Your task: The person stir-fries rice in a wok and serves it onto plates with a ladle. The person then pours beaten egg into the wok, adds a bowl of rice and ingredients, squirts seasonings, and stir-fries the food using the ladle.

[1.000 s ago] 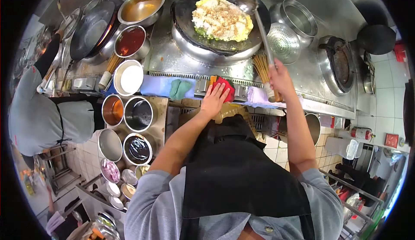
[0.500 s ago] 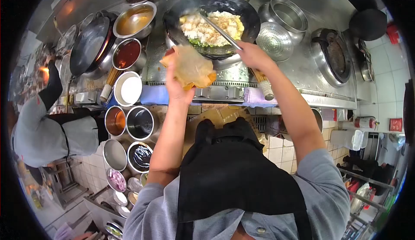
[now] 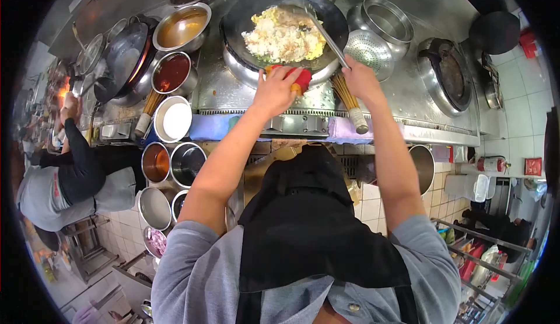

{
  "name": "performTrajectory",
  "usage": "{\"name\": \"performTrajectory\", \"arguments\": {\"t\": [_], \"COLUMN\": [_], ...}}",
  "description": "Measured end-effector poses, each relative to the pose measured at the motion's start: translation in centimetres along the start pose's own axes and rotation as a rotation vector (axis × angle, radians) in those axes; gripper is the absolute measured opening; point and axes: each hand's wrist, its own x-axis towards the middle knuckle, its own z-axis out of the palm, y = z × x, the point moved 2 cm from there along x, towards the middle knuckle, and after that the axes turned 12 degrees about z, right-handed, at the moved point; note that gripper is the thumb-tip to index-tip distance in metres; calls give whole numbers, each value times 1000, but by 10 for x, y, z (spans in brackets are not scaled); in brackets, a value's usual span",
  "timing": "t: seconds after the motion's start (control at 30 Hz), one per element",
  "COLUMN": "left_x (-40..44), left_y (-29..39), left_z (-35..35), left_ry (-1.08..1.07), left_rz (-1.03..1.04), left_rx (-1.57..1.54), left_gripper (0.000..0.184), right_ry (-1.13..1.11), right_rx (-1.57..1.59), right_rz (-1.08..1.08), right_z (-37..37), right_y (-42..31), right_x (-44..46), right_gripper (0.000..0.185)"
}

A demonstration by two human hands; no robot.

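A black wok [image 3: 236, 23] on the stove holds white rice with egg and some green bits [image 3: 286, 38]. My left hand [image 3: 277, 92] is closed over a red and orange cloth [image 3: 302, 80] at the wok's near rim. In my right hand [image 3: 361, 79] is the handle of a metal ladle [image 3: 328, 37], which slants up and left into the wok. The ladle's bowl is blurred near the back of the rice. Beneath my right hand lies a bamboo brush [image 3: 352, 105].
Sauce bowls [image 3: 174, 73] and a white-filled pot [image 3: 176, 119] stand left of the wok. A perforated strainer [image 3: 368, 54] and metal pots [image 3: 388, 19] are on the right. At far left a co-worker [image 3: 76, 178] stands by another wok [image 3: 125, 55].
The cloth, lifted and spread in my left hand half a second ago, is now bunched at the wok's rim. The ladle has shifted right, and the co-worker's arms have moved.
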Motion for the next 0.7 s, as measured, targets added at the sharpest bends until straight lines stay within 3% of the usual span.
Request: {"name": "performTrajectory", "arguments": {"t": [0.07,0.13,0.2,0.23,0.4,0.47,0.53,0.63,0.7], "left_x": [-11,-8,8,17,36,38,30,14,13], "left_y": [-5,-4,-6,-17,-38,-28,4,54,66], "left_z": [-6,-13,-22,-17,26,35,6,-56,-85], "left_ry": [-3,-24,-236,-144,-52,-89,-53,-83,81], "left_rz": [-85,-68,-65,-13,100,-134,-171,-120,-5], "left_rx": [-31,4,-106,-164,-163,-144,-127,-138,-60], "left_gripper": [60,61,63,53,46,44,46,43,42], "right_ry": [-40,-46,-279,-306,-322,-254,-470,-490,-604], "right_rx": [29,-2,-30,-54,130,168,61,65,-15], "right_rz": [236,154,130,135,103,-14,139,34,-2], "right_z": [8,28,30,7,-75,-123,-196,-236,-234], "right_y": [-30,-28,-25,-31,-24,-13,-24,-13,-11], "right_x": [-14,-21,-44,-55,-121,-148,-163,-173,-165], "right_gripper": [51,53,54,55,62,65,65,65,63]}}
